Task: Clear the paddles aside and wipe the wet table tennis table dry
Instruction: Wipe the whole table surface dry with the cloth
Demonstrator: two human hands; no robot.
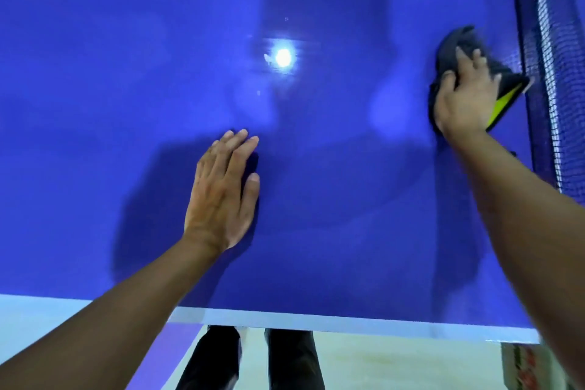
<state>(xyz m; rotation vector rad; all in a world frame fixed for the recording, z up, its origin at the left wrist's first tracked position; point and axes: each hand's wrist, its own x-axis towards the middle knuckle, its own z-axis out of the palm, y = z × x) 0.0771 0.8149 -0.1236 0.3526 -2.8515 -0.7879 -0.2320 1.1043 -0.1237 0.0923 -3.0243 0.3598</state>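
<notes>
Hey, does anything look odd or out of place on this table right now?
Nothing stands out. The right hand presses a dark cloth on the blue table beside the net, and the left hand lies flat on the surface. The bright spot is only a reflected light. No spill or damage shows.

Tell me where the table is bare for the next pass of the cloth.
Bare: the wide blue table left of the left hand, and the stretch between both hands. Crowded: by the net, where the right hand presses the cloth.
</notes>
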